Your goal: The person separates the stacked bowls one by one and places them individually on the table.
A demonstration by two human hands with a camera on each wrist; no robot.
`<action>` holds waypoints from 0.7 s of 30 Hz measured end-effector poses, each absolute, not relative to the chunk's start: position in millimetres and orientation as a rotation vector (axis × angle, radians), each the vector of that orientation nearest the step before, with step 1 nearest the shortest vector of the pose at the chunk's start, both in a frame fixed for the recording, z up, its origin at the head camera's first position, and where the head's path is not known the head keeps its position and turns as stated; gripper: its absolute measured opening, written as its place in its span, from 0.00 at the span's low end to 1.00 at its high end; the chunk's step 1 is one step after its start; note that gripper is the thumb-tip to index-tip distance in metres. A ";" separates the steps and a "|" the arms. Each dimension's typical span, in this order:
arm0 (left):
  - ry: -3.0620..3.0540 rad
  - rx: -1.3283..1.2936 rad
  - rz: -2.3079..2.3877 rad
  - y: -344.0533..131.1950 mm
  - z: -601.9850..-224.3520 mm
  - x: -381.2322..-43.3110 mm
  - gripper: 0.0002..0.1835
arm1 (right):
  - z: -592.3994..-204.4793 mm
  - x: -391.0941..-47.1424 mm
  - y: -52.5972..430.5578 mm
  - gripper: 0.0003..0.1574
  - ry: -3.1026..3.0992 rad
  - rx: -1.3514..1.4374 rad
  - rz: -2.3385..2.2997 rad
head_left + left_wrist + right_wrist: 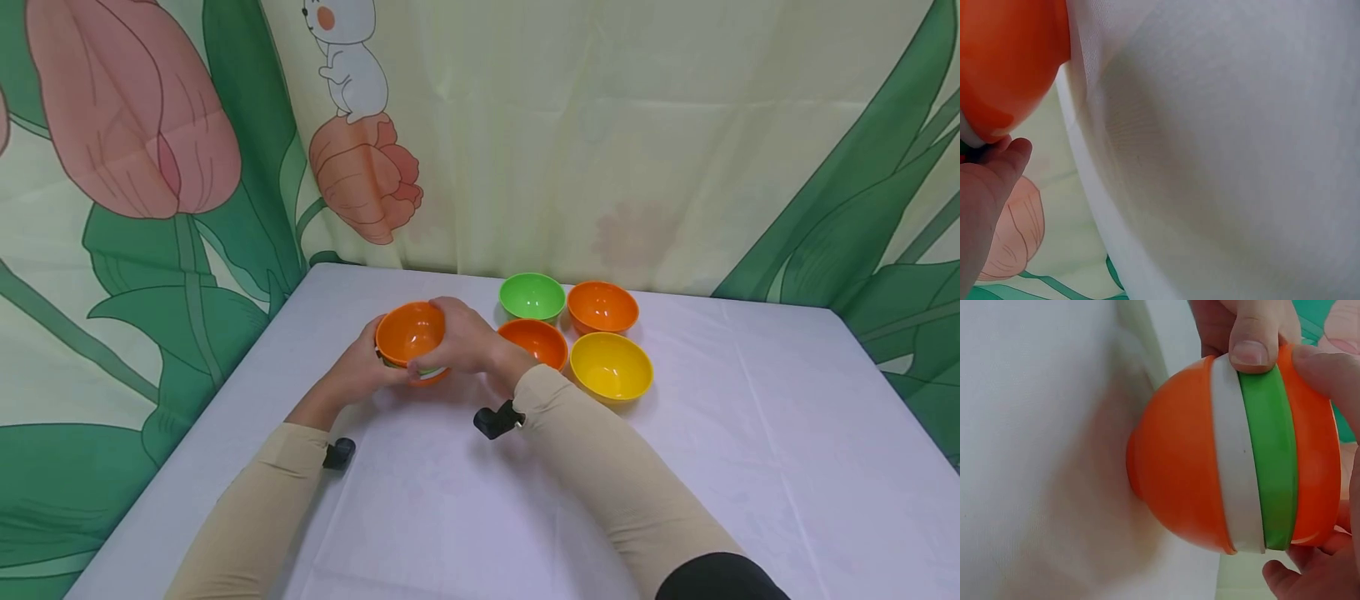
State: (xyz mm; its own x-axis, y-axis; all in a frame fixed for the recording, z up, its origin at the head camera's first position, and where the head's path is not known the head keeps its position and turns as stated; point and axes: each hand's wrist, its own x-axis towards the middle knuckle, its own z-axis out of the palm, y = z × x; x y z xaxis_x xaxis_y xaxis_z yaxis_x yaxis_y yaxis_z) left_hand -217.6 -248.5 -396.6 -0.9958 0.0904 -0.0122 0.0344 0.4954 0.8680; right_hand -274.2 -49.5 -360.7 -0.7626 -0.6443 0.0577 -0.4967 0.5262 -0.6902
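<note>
White tablecloth (pixel 750 467) backed by floral curtain (pixel 150 208). Stack of nested bowls (pixel 410 340) held tilted above cloth, left of centre, gripped from both sides. Stack layers seen in right wrist view: orange, white, green, orange (pixel 1235 469). Left hand (pixel 360 371) curled around near-left side; right hand (pixel 465 337) curled over right rim. Loose bowls grouped just right of stack: green (pixel 532 296), orange (pixel 603 307), orange (pixel 534 342), yellow (pixel 611 367).

From the head view we look forward and down across the tabletop (pixel 750 467) toward the curtain (pixel 600 125). Our 2 wrist views sit very close, facing sideways along the tabletop. All 3 views share the stack of bowls (pixel 411 340) (pixel 1010 62) (pixel 1235 456).
</note>
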 end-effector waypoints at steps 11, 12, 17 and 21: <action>2.626 0.244 1.632 -250.3 -398.8 -217.5 0.52 | -352.4 -270.2 -45.8 0.60 2.545 -0.954 -1.106; 2.628 0.237 1.628 -250.3 -398.6 -217.0 0.53 | -351.2 -269.8 -45.1 0.60 2.545 -0.952 -1.110; 2.637 0.201 1.603 -250.7 -397.7 -216.5 0.53 | -345.9 -267.2 -40.6 0.60 2.533 -0.926 -1.149; 2.646 0.156 1.571 -250.6 -396.7 -216.6 0.55 | -341.6 -264.5 -36.4 0.61 2.529 -0.908 -1.167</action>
